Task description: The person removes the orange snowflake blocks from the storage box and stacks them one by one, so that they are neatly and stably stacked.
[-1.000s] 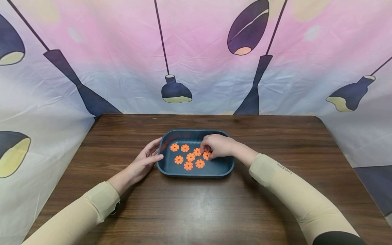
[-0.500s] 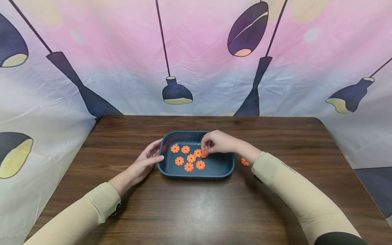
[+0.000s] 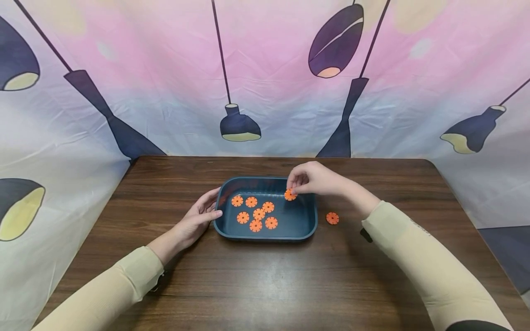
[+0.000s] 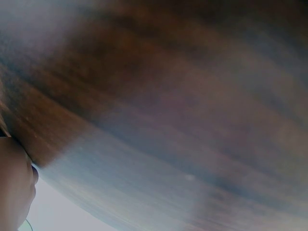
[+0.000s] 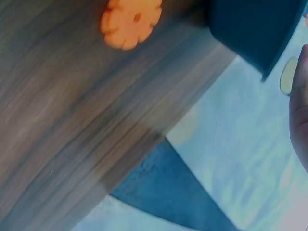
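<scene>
A dark blue rectangular tray (image 3: 296, 220) with rounded corners sits on the wooden table. My left hand (image 3: 194, 225) holds its left wall, thumb over the rim and fingers outside. Several orange notched discs, each with a small centre hole, lie flat inside, mostly in the left half; one is a disc (image 3: 271, 223) near the front wall. Above the tray's back right part, my right hand (image 3: 316, 180) pinches another orange disc (image 3: 290, 195) between thumb and fingers. A separate orange disc (image 5: 132, 21) rests on the table just right of the tray.
The dark wooden table (image 3: 265, 285) stretches around the tray, its far edge close behind. Beyond it hangs a cloth backdrop (image 3: 281, 115) with printed lamps. The left wrist view shows mostly blurred tabletop (image 4: 144, 96).
My right hand has picked up a disc from the tray and moved it up and to the right. The disc on the table has come into sight from behind my forearm. My left hand stays put.
</scene>
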A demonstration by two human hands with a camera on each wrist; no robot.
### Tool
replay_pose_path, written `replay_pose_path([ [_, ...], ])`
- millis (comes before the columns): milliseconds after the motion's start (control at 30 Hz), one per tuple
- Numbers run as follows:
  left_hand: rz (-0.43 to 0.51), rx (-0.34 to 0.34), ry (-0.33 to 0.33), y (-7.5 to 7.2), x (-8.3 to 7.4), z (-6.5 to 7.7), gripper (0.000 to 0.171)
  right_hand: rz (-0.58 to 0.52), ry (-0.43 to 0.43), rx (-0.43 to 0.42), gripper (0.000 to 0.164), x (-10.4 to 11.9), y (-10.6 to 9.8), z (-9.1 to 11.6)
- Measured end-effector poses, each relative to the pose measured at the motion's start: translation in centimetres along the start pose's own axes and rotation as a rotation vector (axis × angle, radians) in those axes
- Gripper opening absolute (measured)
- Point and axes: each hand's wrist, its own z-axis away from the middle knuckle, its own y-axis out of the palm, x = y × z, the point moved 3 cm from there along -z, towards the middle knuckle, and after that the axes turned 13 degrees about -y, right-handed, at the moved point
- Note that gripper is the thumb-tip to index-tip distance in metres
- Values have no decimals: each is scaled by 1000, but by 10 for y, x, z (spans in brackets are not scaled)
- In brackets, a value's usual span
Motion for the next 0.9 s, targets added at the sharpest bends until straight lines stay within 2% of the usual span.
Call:
replay_pose_path([
  [467, 4, -3, 3, 0, 0, 1, 72, -66, 96, -83, 7, -19, -26, 57],
  [900, -5, 5, -2, 0, -1, 1, 73, -135, 167, -54, 10, -48, -14, 97],
])
